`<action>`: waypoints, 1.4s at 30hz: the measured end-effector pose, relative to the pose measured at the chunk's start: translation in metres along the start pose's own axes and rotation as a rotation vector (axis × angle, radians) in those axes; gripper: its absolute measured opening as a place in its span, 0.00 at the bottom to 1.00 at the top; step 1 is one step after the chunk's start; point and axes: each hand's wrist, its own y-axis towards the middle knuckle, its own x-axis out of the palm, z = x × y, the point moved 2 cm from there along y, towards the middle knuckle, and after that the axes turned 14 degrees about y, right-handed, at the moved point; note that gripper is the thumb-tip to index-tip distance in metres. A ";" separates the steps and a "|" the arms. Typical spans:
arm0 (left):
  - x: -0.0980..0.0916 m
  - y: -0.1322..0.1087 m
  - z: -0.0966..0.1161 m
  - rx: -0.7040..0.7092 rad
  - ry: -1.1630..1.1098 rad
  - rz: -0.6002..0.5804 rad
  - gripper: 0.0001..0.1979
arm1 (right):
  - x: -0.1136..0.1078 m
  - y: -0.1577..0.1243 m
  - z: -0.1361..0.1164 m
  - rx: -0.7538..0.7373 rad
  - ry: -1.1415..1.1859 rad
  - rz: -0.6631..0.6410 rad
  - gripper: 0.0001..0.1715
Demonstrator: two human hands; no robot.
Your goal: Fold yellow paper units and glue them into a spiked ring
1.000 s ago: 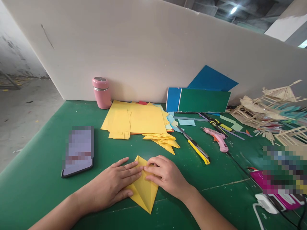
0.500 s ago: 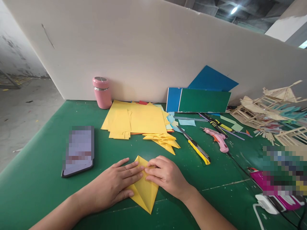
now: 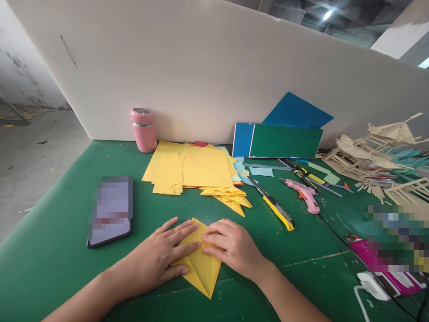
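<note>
A folded piece of yellow paper (image 3: 203, 268), kite-shaped with crease lines, lies on the green table in front of me. My left hand (image 3: 164, 250) rests flat on its left half with fingers spread, one fingertip near the top corner. On the right edge, my right hand (image 3: 233, 246) has its fingers bent and bunched together, gripping the paper there. The thumb side of the right hand is partly hidden. Just beyond my hands are several folded yellow pieces (image 3: 231, 199) and a stack of yellow sheets (image 3: 208, 167).
A phone (image 3: 110, 210) lies to the left, with a pink flask (image 3: 144, 132) behind it. On the right are a yellow utility knife (image 3: 276, 210), a pink glue gun (image 3: 304, 194) with its cord, a power strip (image 3: 378, 286) and wooden stick models (image 3: 355, 156). A pale partition (image 3: 201, 67) stands behind.
My left hand's fingers have spread wider, the upper ones shifting up toward the paper's top corner. My right hand and the paper have hardly moved.
</note>
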 end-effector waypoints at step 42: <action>-0.035 -0.007 -0.016 0.128 -0.246 0.131 0.16 | 0.002 0.000 -0.004 0.071 -0.093 -0.150 0.16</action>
